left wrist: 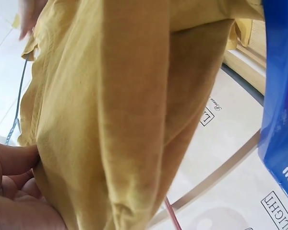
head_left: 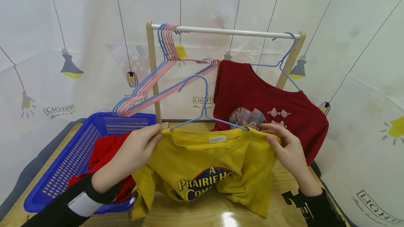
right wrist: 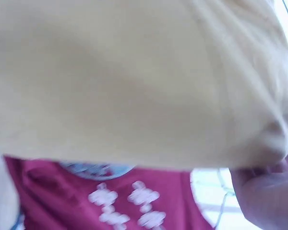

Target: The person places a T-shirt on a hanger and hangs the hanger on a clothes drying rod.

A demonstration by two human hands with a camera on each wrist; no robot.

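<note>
A yellow T-shirt (head_left: 202,160) with dark blue printed lettering hangs over a blue hanger (head_left: 206,97); the hanger's hook and upper slopes rise out of the neckline, its ends hidden inside. My left hand (head_left: 134,151) pinches the shirt's shoulder beside the left end of the hanger. At the other shoulder, my right hand (head_left: 288,148) pinches the cloth between thumb and fingers. In the left wrist view the left thumb and fingers (left wrist: 14,160) grip the yellow fabric. Cloth fills most of the right wrist view, with part of the right hand (right wrist: 269,196) at its edge.
Behind stands a rack with a white rail (head_left: 221,31). Several pink and blue hangers (head_left: 148,83) hang at its left, and a dark red shirt (head_left: 271,104) on a blue hanger at its right. A blue basket (head_left: 60,164) holding red clothes (head_left: 108,150) sits on the wooden table (head_left: 176,216).
</note>
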